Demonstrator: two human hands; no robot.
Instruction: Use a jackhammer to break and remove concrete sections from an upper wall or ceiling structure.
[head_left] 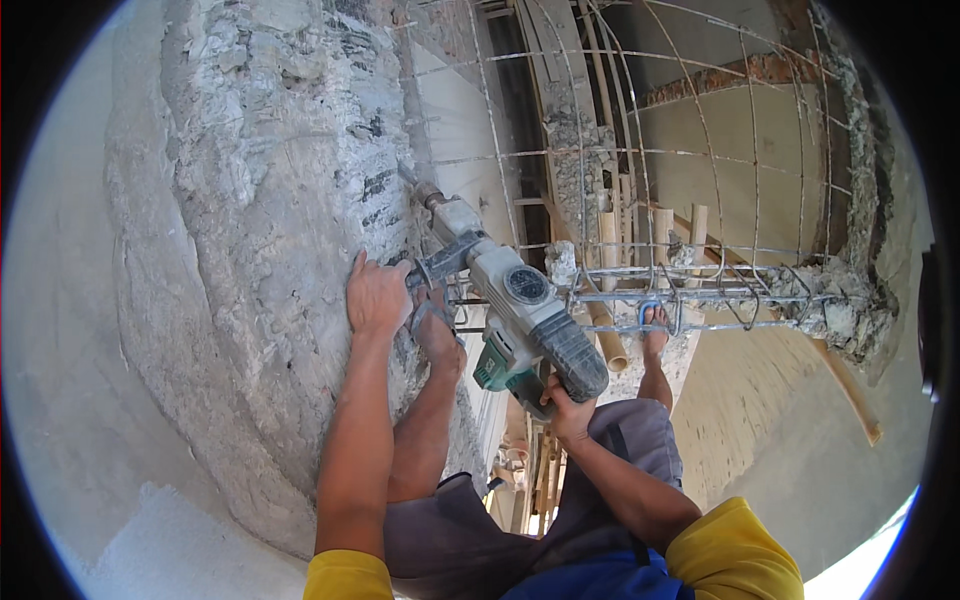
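A grey and green rotary hammer slants up and to the left across the middle of the view. Its chisel bit meets the broken edge of a rough concrete beam. My right hand is wrapped round the rear handle, below the black ribbed housing. Up by the concrete, my left hand is closed at the dark side handle; its fingers hide most of that grip. Past the bit, chipped concrete shows dark ribbed marks.
Bare rebar mesh spans the upper right, tied to horizontal bars with concrete lumps. My sandalled right foot is on those bars; my left foot is against the concrete. Bamboo poles and planks lie below, deep under an open gap.
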